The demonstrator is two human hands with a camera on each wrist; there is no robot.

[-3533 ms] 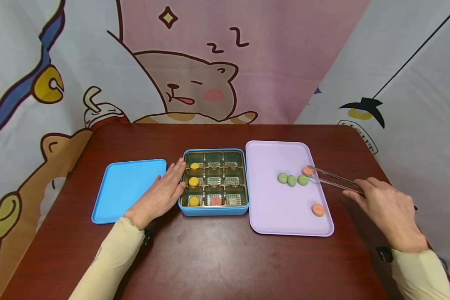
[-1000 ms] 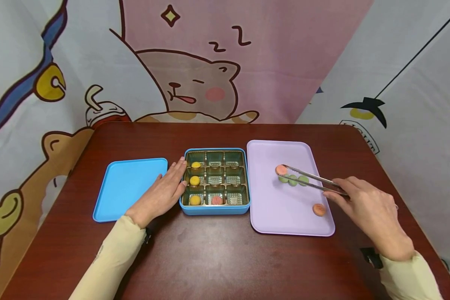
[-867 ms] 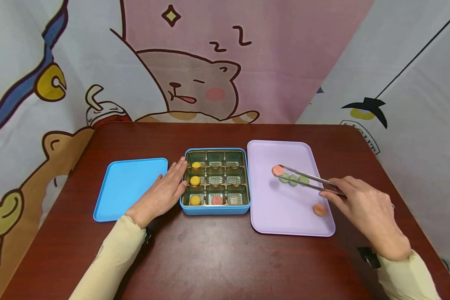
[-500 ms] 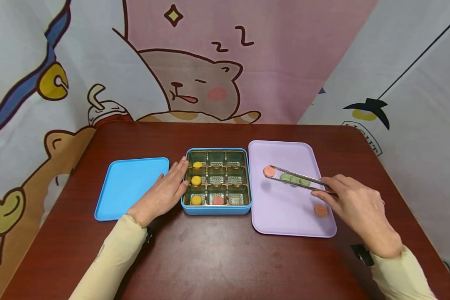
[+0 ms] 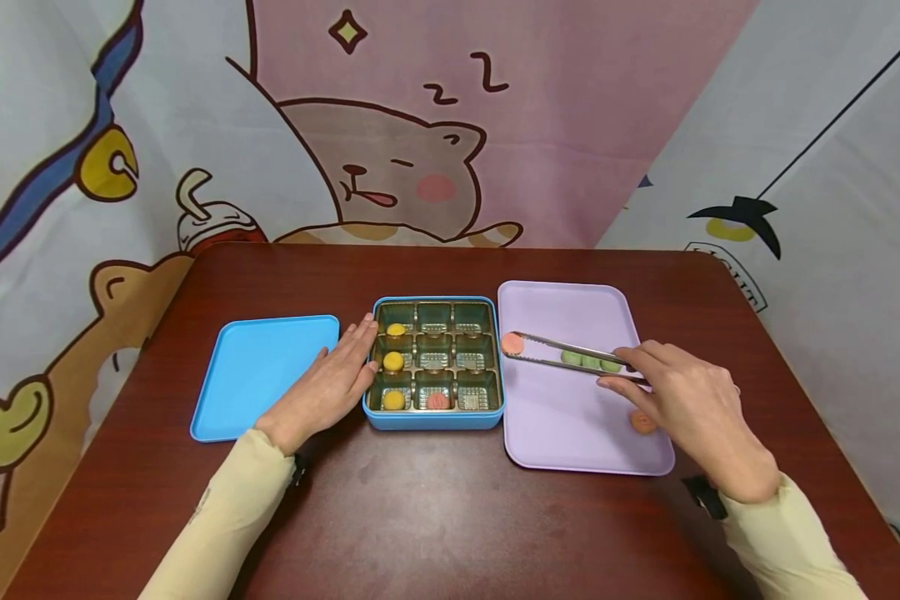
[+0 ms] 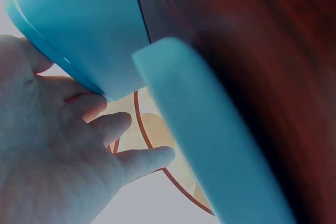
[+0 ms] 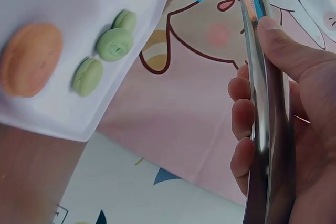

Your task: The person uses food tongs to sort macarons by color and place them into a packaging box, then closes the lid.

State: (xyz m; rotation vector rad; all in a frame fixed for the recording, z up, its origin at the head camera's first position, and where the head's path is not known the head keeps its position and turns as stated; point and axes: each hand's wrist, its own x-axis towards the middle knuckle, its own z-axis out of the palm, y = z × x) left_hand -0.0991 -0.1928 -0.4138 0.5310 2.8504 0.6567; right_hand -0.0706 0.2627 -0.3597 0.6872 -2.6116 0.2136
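My right hand [image 5: 693,412] grips metal tongs [image 7: 270,129], their tips pinching a pink-orange macaron [image 5: 512,343] over the left edge of the lilac tray [image 5: 570,437]. Close to its left stands a blue box [image 5: 431,422] with a gold insert of several compartments. Yellow macarons [image 5: 393,362] sit down its left column and a pink macaron [image 5: 438,401] in the front middle compartment. My left hand [image 5: 322,387] rests with straight fingers along the box's left side. Under the tongs on the tray lie green macarons [image 7: 114,44]; an orange macaron [image 7: 32,59] is partly behind my right hand in the head view.
A flat blue lid [image 5: 258,379] lies on the brown table [image 5: 427,517], left of the box and partly behind my left hand. Behind the table hangs a cartoon-printed cloth [image 5: 570,108].
The tongs took hold of the pink-orange macaron at the tray's right side. My right hand has carried it left across the tray toward the box. My left hand stays at the box.
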